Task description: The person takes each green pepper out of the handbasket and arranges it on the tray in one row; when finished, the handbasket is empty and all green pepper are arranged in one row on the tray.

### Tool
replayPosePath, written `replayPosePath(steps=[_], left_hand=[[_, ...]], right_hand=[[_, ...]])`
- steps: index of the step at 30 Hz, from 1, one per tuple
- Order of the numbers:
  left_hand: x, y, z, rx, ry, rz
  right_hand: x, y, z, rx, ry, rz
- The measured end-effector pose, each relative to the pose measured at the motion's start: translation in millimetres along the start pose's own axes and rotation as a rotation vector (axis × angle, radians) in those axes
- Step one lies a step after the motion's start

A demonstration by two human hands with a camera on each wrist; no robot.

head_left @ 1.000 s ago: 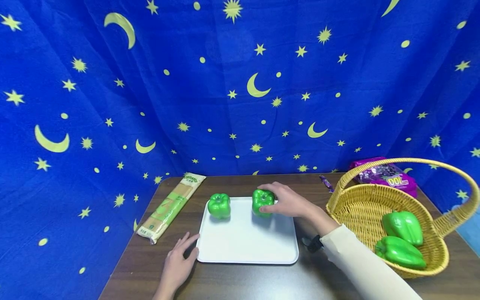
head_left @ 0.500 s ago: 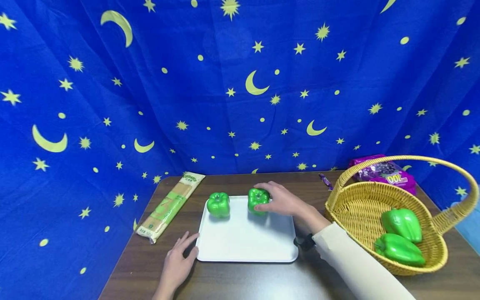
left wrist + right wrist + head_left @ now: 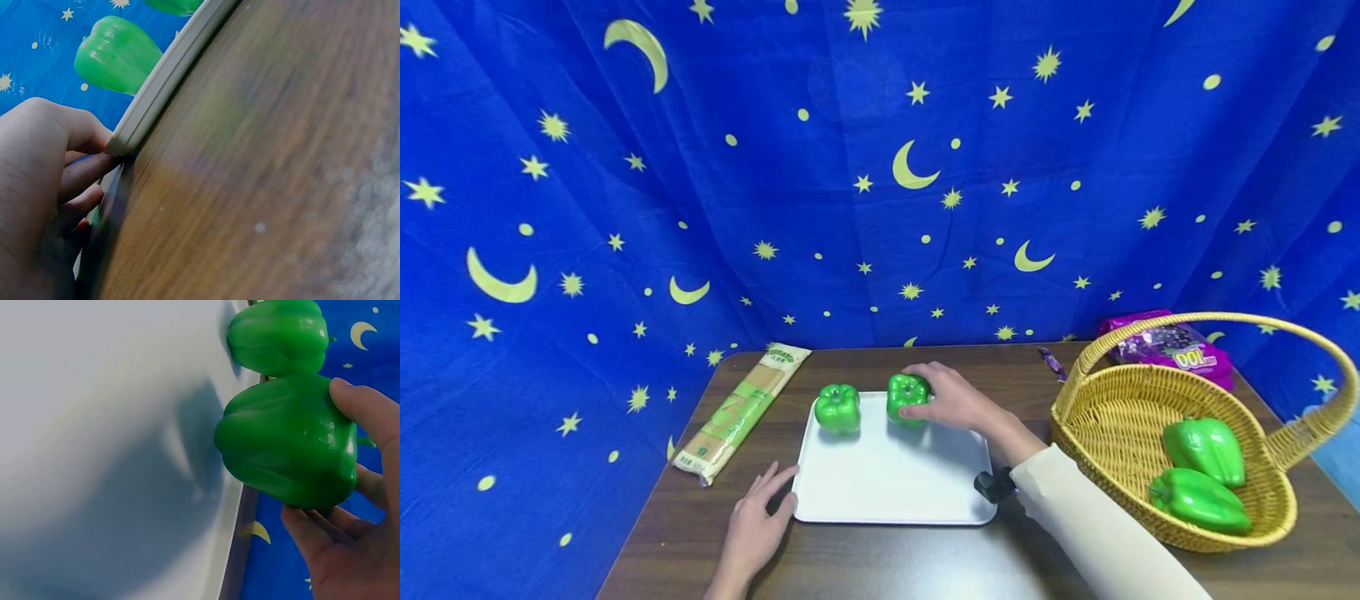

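Observation:
My right hand [image 3: 953, 398] grips a green bell pepper [image 3: 907, 401] between thumb and fingers at the back of the white tray [image 3: 891, 492]. In the right wrist view the same pepper [image 3: 287, 440] fills the grasp, its stem toward the palm. Left of it, on the tray's back left corner, stands a second bell pepper [image 3: 838, 408]. My left hand [image 3: 758, 521] is at the tray's left edge. Seen from the left wrist, the thumb and fingers of the left hand [image 3: 56, 169] lie right at the corner of the tray rim [image 3: 169, 75].
A wicker basket [image 3: 1120, 417] with two green bell peppers [image 3: 1204, 452] stands at the right. Behind it lies a purple candy bag [image 3: 1180, 354], with one wrapped candy [image 3: 1052, 365] nearby. A flat noodle pack [image 3: 741, 417] lies at the left. A blue curtain [image 3: 820, 208] hangs behind the table.
My right hand has moved left with the bell pepper, bringing it closer to the other pepper on the tray. The left hand has stayed at the tray's edge.

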State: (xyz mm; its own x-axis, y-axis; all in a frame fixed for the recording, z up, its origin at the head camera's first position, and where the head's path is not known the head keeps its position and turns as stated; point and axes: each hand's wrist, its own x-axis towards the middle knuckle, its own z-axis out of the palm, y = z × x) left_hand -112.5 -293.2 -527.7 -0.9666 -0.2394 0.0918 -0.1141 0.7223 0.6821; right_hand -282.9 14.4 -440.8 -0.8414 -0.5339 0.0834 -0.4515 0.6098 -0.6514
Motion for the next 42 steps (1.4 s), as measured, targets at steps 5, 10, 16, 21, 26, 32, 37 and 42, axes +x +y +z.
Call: replayPosePath(steps=[5, 10, 16, 21, 26, 32, 37, 42], left_hand=[[-0.4, 0.3, -0.1, 0.006, -0.017, -0.027], [-0.6, 2.1, -1.3, 0.008, -0.010, -0.014], [-0.7, 0.8, -1.3, 0.000, 0.005, 0.002], [-1.0, 1.1, -1.7, -0.002, 0.006, 0.006], [-0.6, 2.8, -1.8, 0.005, -0.009, -0.013], [-0.2, 3.1, -1.7, 0.008, -0.016, -0.027], [-0.2, 4.9, -2.1, -0.003, -0.016, -0.027], [-1.4, 4.3, -1.6, -0.001, -0.007, -0.006]], right_hand=[[4.0, -1.5, 6.2, 0.002, -0.011, -0.007], [9.3, -2.0, 13.3, -0.025, -0.014, -0.018], [14.6, -6.4, 20.8, -0.035, -0.008, -0.039], [16.6, -9.8, 25.7, -0.017, -0.014, -0.055], [18.1, -10.9, 29.2, -0.005, -0.014, -0.051], [20.2, -13.2, 31.0, -0.016, -0.023, -0.037], [19.7, -13.9, 32.0, -0.026, -0.028, -0.029], [15.0, -13.2, 32.3, 0.006, -0.048, 0.015]])
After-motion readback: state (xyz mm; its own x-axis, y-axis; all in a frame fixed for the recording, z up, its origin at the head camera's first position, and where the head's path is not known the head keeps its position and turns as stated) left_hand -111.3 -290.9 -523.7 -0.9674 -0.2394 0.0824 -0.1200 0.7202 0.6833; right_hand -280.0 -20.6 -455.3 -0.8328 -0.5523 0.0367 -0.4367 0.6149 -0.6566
